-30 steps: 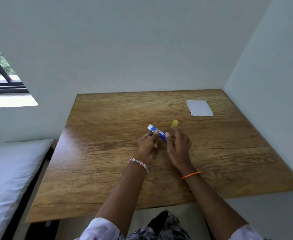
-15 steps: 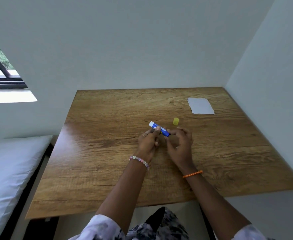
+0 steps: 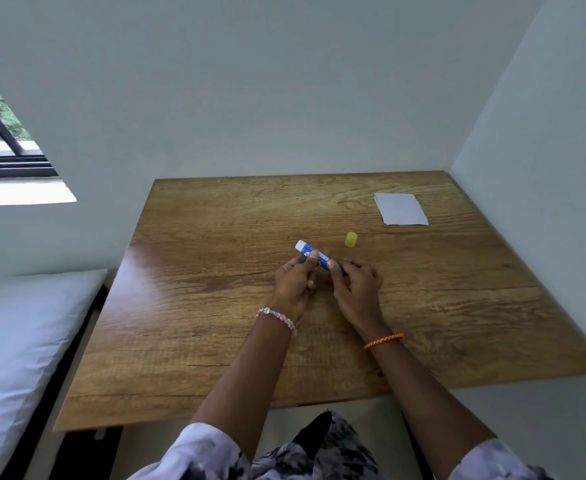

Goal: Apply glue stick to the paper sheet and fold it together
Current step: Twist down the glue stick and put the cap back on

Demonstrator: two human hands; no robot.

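Right now your left hand (image 3: 293,284) grips the glue stick (image 3: 311,254) around its middle, thumb and fingers curled on the blue-and-white barrel, while your right hand (image 3: 355,285) pinches the near end of the same stick between thumb and fingertips. You hold the stick tilted, its white end pointing up and away to the left, just above the wooden table (image 3: 215,306). A beaded bracelet (image 3: 277,318) sits on your left wrist and an orange braided band (image 3: 384,340) on your right. Just beyond your right hand, the yellow cap (image 3: 350,239) stands on the table on its own, apart from the stick. Farther out, toward the far right corner, the paper sheet (image 3: 401,208) lies flat on the table, well apart from both hands and from the cap; it looks white and roughly rectangular, with what may be more than one layer at its edges, though you cannot tell for sure. To your left, beside the table, a white pillow (image 3: 18,341) lies below a window (image 3: 0,133) set in the pale wall.
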